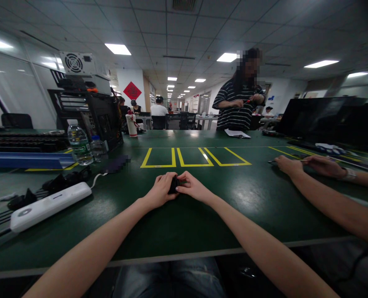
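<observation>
Between my two hands is a small black object (173,185), mostly covered by fingers, so its kind cannot be made out. My left hand (161,191) wraps round its left side, close to the tabletop. From the right, my right hand (190,186) pinches the object with thumb and fingertips. Both hands are over the green table (184,223), just in front of the yellow tape outlines (195,165).
At left lie a white power strip (51,206), black cables and plugs (66,179), a water bottle (78,144) and an open computer case (94,118). Another person's hands (291,165) work at right. Across the table stands a person in a striped shirt (238,103) behind a clipboard (237,133).
</observation>
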The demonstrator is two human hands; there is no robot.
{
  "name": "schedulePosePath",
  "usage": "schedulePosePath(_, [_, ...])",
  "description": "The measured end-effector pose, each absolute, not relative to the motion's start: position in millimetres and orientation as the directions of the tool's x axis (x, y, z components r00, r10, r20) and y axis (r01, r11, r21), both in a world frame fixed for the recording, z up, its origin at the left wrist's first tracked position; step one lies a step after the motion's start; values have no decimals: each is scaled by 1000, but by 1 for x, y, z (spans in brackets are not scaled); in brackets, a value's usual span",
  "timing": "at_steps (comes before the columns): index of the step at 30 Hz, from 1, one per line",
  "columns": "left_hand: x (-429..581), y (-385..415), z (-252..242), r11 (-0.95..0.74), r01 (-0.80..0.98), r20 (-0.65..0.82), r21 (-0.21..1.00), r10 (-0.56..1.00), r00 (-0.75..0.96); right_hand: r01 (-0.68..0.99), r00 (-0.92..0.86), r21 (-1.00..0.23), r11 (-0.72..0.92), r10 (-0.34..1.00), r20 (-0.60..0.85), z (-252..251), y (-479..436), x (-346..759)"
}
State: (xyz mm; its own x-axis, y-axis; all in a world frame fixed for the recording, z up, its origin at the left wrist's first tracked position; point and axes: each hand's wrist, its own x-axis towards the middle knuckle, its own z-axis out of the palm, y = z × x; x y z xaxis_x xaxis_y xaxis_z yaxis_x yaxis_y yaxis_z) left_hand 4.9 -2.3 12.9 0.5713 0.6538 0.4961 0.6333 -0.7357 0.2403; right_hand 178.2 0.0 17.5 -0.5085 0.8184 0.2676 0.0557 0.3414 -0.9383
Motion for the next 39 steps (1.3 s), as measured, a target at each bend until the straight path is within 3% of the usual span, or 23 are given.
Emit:
schedulePosePath(5, [5,-3,14,-737,631,491,243,654,575,89,-476,-918,386,826,302,17,1,177])
schedulePosePath(12, [5,-1,13,-732,632,487,253,661,571,126,-499,-937,325,837,224,14,3,179])
schedulePosePath(23, [6,-2,13,-728,640,492,246,663,565,112,-473,-910,398,827,304,13,4,176])
schedulePosePath(31, [6,-2,15,-722,645,478,248,671,567,136,-506,-939,315,837,207,10,8,178])
schedulePosePath(39, [5,-8,21,-729,633,460,261,670,583,98,-478,-921,377,830,289,17,1,177])
